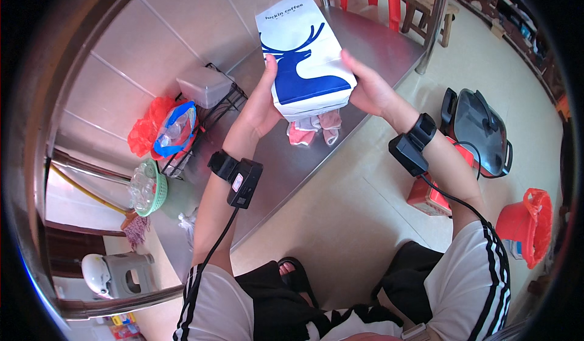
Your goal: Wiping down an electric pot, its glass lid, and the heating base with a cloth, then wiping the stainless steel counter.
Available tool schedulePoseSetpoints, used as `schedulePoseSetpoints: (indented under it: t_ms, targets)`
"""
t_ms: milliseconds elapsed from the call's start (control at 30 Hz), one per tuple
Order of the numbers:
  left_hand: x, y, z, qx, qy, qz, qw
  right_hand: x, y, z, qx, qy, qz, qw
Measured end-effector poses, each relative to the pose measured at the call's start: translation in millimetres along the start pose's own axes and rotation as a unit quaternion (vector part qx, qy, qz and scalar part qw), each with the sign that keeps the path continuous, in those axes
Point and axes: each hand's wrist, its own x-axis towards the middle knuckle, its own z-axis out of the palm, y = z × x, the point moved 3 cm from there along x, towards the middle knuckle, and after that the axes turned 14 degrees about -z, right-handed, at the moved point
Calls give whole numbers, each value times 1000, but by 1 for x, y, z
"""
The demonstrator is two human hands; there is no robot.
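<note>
A white paper bag (303,58) with a blue deer print and Luckin Coffee lettering is held between both hands, above a stainless steel table. My left hand (264,97) grips its left side, the thumb lying on the front and the fingers hidden behind. On the right side my right hand (367,85) holds the bag's lower edge, thumb along the front, fingers partly hidden. Pink and grey cloths (312,129) lie on the steel table (273,172) just below the bag, partly covered by it. Each wrist wears a black strapped device with a cable.
Left on the table stand a black wire rack (235,97) with a plastic container (205,85), red and blue bags (175,129) and a green basket (159,190). On the floor at right are an electric pan (479,126), a red tin (426,197) and a red bucket (515,222).
</note>
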Motion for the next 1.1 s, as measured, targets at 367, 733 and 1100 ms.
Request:
schedulePoseSetpoints:
  t_ms: [367, 733, 1100]
  targets:
    - [3, -2, -18, -13, 119, 23, 993, 5, 0, -27, -112, 62, 31, 991]
    - [5, 14, -25, 75, 64, 25, 995, 16, -8, -36, -48, 52, 79, 994]
    - [-2, 8, -15, 172, 119, 37, 977, 17, 2, -50, -104, 227, 29, 968]
